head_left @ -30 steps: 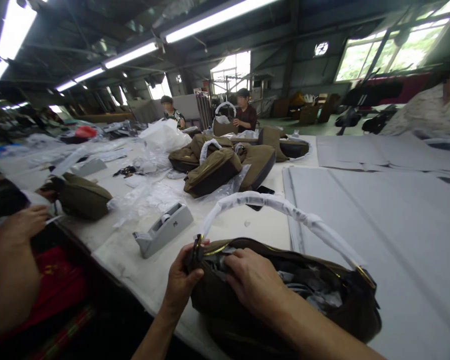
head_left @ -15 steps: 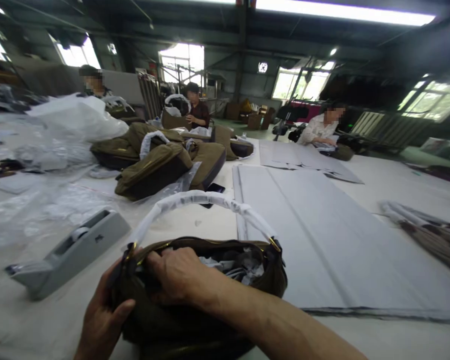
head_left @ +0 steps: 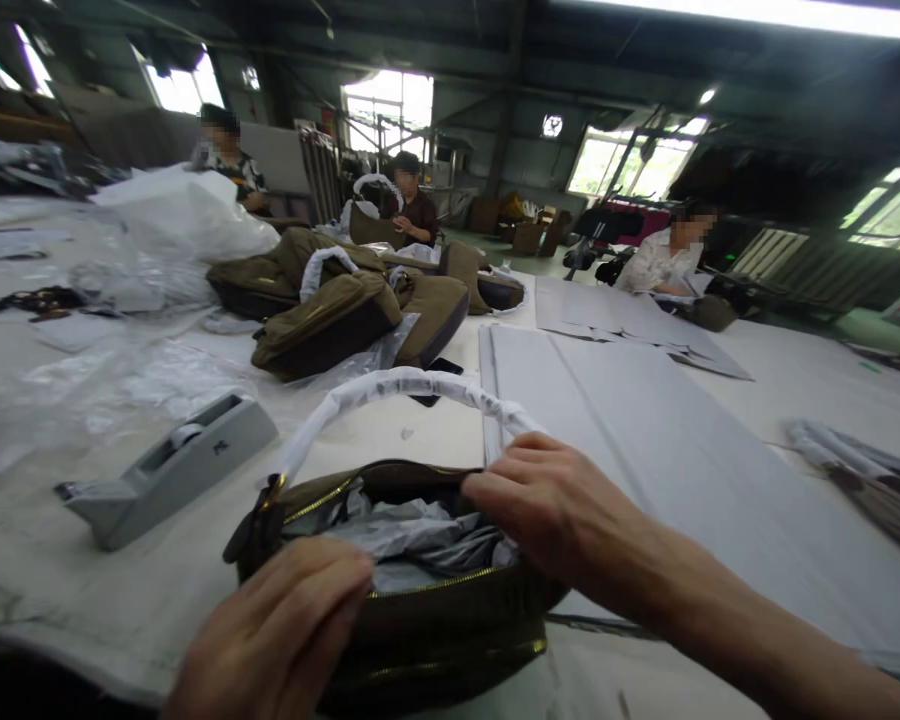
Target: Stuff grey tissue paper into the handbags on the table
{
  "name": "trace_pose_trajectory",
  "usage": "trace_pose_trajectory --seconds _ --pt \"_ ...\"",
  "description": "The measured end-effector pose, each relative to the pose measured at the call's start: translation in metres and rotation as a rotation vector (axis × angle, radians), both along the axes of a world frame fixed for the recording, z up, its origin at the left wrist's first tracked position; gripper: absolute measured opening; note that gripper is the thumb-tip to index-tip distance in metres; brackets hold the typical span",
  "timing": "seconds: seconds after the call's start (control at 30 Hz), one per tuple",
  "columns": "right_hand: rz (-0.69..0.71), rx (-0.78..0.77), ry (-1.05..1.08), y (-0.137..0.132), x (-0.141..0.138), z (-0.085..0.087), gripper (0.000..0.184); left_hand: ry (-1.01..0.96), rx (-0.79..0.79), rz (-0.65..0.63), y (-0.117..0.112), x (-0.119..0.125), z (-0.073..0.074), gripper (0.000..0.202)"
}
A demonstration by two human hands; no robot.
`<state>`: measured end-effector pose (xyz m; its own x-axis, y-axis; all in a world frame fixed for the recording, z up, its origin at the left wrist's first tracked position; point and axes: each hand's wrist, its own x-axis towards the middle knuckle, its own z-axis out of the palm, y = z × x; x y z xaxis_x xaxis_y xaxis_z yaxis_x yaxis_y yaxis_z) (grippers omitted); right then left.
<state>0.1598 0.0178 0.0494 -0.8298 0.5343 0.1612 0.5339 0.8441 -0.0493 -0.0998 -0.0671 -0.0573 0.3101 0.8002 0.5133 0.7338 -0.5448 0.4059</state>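
An olive-brown handbag stands upright in front of me, its zipped top gaping. Crumpled grey-white paper fills the opening. The bag's handle arches up behind, wrapped in white material. At the front left rim, beside the brass zipper, my left hand is closed on the edge with its fingers together; its thumb is hidden. My right hand grips the rim at the right end of the opening, fingers curled, near the handle's base.
A grey tape dispenser sits left of the bag. Large grey sheets lie to the right. Beyond are a dark phone, several olive bags and clear plastic wrapping. Co-workers sit across the table, one in a white top.
My right hand has come out of the bag's left side and moved to its right end. My left hand has shifted from the left end to the front rim. The paper inside shows more.
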Motion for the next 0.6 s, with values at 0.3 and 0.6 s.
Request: trace_pose_trajectory --seconds 0.3,0.6 --pt "0.095 0.595 -0.383 -0.021 0.034 -0.059 0.022 0.652 -0.673 -0.048 0.081 0.072 0.041 0.050" --pt "0.153 0.256 -0.758 -0.025 0.025 -0.049 0.021 0.730 -0.667 0.093 0.081 0.061 0.049 0.041"
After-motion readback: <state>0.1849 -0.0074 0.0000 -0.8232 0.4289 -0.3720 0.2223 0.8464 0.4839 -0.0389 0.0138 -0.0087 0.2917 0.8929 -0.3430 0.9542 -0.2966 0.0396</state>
